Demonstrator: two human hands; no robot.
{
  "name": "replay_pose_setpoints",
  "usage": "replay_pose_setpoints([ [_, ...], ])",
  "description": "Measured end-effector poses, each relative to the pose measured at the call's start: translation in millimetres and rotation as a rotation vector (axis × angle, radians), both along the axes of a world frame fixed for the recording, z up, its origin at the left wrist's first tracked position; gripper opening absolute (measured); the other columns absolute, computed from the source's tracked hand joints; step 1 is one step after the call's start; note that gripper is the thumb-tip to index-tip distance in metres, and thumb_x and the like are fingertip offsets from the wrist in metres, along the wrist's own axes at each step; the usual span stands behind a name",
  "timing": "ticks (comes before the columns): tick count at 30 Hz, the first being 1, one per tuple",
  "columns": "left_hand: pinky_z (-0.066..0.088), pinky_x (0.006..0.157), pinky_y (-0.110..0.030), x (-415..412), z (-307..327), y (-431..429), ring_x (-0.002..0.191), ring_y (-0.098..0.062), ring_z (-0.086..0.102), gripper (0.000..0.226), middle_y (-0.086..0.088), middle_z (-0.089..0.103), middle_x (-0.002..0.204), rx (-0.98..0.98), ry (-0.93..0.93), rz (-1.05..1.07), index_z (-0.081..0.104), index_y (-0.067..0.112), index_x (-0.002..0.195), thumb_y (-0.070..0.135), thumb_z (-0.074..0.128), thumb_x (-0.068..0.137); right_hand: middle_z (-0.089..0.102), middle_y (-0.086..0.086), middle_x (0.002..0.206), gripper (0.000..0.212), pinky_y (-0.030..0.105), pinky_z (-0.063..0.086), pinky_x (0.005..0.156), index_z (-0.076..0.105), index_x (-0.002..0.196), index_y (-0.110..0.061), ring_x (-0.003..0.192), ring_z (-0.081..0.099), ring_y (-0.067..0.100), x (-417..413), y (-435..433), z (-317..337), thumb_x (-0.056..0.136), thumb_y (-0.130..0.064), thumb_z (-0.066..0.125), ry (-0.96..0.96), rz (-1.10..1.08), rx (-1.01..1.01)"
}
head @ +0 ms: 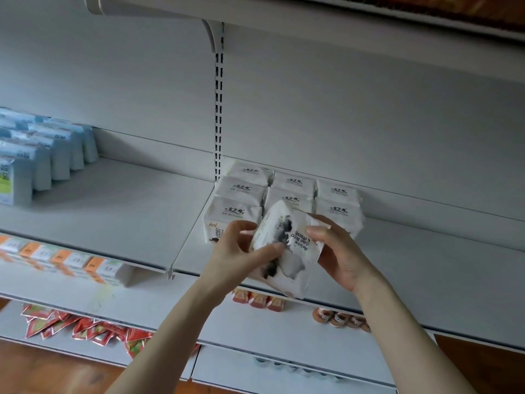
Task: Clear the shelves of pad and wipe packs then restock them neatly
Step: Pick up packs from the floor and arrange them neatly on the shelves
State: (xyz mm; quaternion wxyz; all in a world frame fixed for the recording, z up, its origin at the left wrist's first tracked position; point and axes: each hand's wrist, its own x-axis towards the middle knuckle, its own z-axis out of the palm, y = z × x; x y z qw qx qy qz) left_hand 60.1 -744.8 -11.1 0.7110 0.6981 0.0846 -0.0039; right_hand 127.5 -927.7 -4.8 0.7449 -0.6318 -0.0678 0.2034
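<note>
A white pack with black ink-wash print is tilted in the air in front of the shelf. My left hand grips its left side with thumb and fingers, and my right hand holds its right side. Just behind it, several matching white packs stand in neat rows on the shelf by the slotted upright. At the far left of the same shelf, several pale blue packs stand in a row.
The shelf below carries orange-and-white boxes at left. Lower down lie red sachets, small red cartons and brown-lidded cups. Another shelf overhangs above. Wooden floor shows at the bottom.
</note>
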Motion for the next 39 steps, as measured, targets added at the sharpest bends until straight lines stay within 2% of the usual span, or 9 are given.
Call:
replay_pose_setpoints([
  [4, 0.055, 0.08, -0.054, 0.2, 1.7, -11.5, 0.084, -0.032, 0.07, 0.056, -0.015, 0.072, 0.091, -0.097, -0.004, -0.024, 0.066, 0.011, 0.098, 0.043, 0.078, 0.054, 0.062, 0.019, 0.121, 0.093, 0.045, 0.052, 0.092, 0.056, 0.124, -0.006, 0.113, 0.059, 0.034, -7.1, 1.9, -4.5, 0.051, -0.058, 0.083, 0.032, -0.082, 0.18],
  [9, 0.058, 0.075, -0.043, 5.3, -0.5, -36.8, 0.081, -0.024, 0.071, 0.038, -0.013, 0.072, 0.094, -0.362, 0.016, 0.18, 0.061, 0.002, 0.106, 0.025, 0.074, 0.078, 0.066, 0.011, 0.119, 0.088, 0.044, 0.05, 0.092, 0.066, 0.115, -0.022, 0.11, 0.062, 0.027, -24.3, -3.2, -17.8, 0.045, -0.074, 0.075, 0.137, -0.068, 0.198],
  [15, 0.055, 0.084, -0.038, 11.6, -17.7, -49.1, 0.098, -0.024, 0.068, 0.059, -0.01, 0.071, 0.103, -0.294, 0.024, 0.102, 0.058, 0.005, 0.111, 0.039, 0.075, 0.066, 0.062, 0.017, 0.122, 0.086, 0.056, 0.042, 0.1, 0.055, 0.127, -0.009, 0.113, 0.059, 0.033, -21.5, -3.1, -25.3, 0.056, -0.048, 0.085, 0.08, -0.135, 0.212],
  [19, 0.052, 0.089, -0.037, 11.0, -30.9, -32.9, 0.097, -0.015, 0.063, 0.052, -0.003, 0.065, 0.1, -0.134, 0.049, 0.21, 0.053, 0.014, 0.115, 0.031, 0.078, 0.073, 0.071, 0.01, 0.105, 0.081, 0.036, 0.057, 0.077, 0.064, 0.109, -0.011, 0.096, 0.068, 0.022, -5.9, -24.1, -22.7, 0.039, -0.04, 0.092, -0.063, -0.312, 0.117],
  [22, 0.05, 0.084, -0.032, 11.8, -40.6, -8.5, 0.086, -0.01, 0.061, 0.051, -0.003, 0.064, 0.093, -0.027, 0.02, 0.428, 0.053, 0.01, 0.117, 0.024, 0.078, 0.075, 0.072, 0.004, 0.101, 0.049, 0.025, 0.053, 0.073, 0.065, 0.103, -0.012, 0.095, 0.068, 0.016, 2.6, -42.8, -31.0, 0.059, -0.016, 0.086, -0.226, -0.351, -0.048],
  [26, 0.04, 0.083, -0.027, 20.0, -56.4, 24.0, 0.093, -0.016, 0.056, 0.056, -0.006, 0.058, 0.106, 0.108, 0.055, 0.588, 0.047, 0.006, 0.127, 0.025, 0.072, 0.081, 0.068, 0.002, 0.105, 0.045, 0.015, 0.051, 0.071, 0.058, 0.105, -0.014, 0.092, 0.066, 0.003, 7.3, -40.0, -54.6, 0.069, 0.006, 0.076, -0.291, -0.335, -0.237],
  [32, 0.031, 0.106, -0.042, 43.0, -68.5, 53.2, 0.132, -0.035, 0.038, 0.069, -0.023, 0.037, 0.144, 0.156, 0.042, 0.464, 0.035, -0.006, 0.136, 0.043, 0.055, 0.092, 0.063, -0.006, 0.117, 0.055, 0.019, 0.046, 0.09, 0.053, 0.115, -0.026, 0.107, 0.059, 0.003, 18.6, -20.6, -85.6, 0.071, -0.005, 0.079, -0.342, -0.253, -0.411],
  [36, 0.024, 0.113, -0.035, 58.4, -66.8, 67.2, 0.138, -0.02, 0.033, 0.067, -0.006, 0.036, 0.149, 0.058, 0.029, 0.326, 0.034, 0.01, 0.144, 0.054, 0.044, 0.093, 0.064, -0.012, 0.104, 0.05, 0.009, 0.045, 0.079, 0.05, 0.109, -0.029, 0.097, 0.061, 0.001, 18.4, -11.1, -92.9, 0.073, -0.009, 0.077, -0.347, -0.284, -0.515],
  [39, 0.029, 0.108, -0.032, 72.7, -64.9, 74.5, 0.126, -0.012, 0.044, 0.057, 0.002, 0.048, 0.14, -0.031, 0.075, 0.262, 0.043, 0.019, 0.137, 0.056, 0.029, 0.096, 0.063, -0.015, 0.094, 0.044, 0.006, 0.046, 0.072, 0.048, 0.097, -0.029, 0.087, 0.061, -0.003, 20.8, -2.5, -94.7, 0.073, -0.007, 0.078, -0.345, -0.318, -0.546],
])
